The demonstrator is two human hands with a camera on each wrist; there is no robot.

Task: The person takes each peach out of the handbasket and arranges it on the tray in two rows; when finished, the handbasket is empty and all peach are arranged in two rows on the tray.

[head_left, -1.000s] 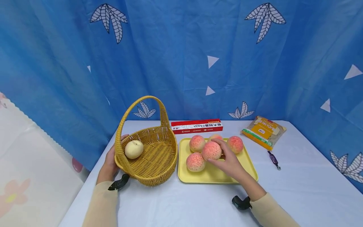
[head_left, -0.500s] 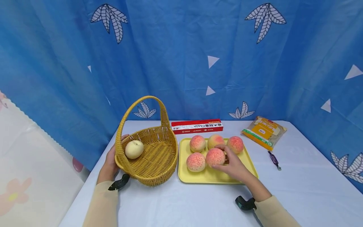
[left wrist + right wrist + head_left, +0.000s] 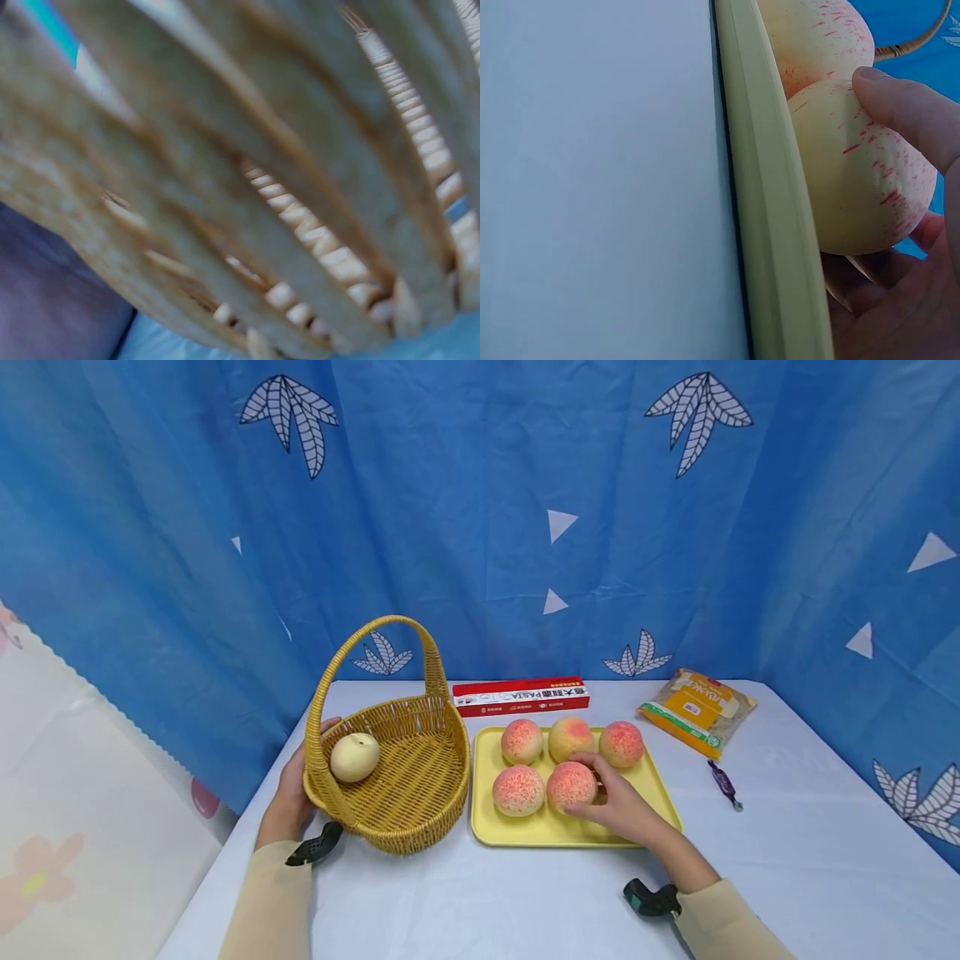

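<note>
In the head view my right hand (image 3: 615, 802) holds a pink-speckled peach (image 3: 572, 787) low over the yellow tray (image 3: 495, 833), in its front row. The right wrist view shows the thumb (image 3: 900, 109) on the top of this peach (image 3: 862, 172) and fingers under its far side. Beside it on the tray sits another speckled peach (image 3: 518, 791), with three more behind. My left hand (image 3: 291, 789) lies along the outer left side of a wicker basket (image 3: 397, 839) with a tall handle; the basket hides most of its fingers. Inside the basket is a pale yellow fruit (image 3: 355, 757).
A red pasta box (image 3: 521, 696) lies behind the tray. To the right are an orange-labelled bag of grain (image 3: 697, 710) and a small purple wrapped item (image 3: 723, 783). A blue curtain (image 3: 480, 527) hangs at the table's back edge.
My right hand has brought the held peach toward me and slightly right, down into the tray's front row, uncovering the middle back peach. The left hand and basket stay put.
</note>
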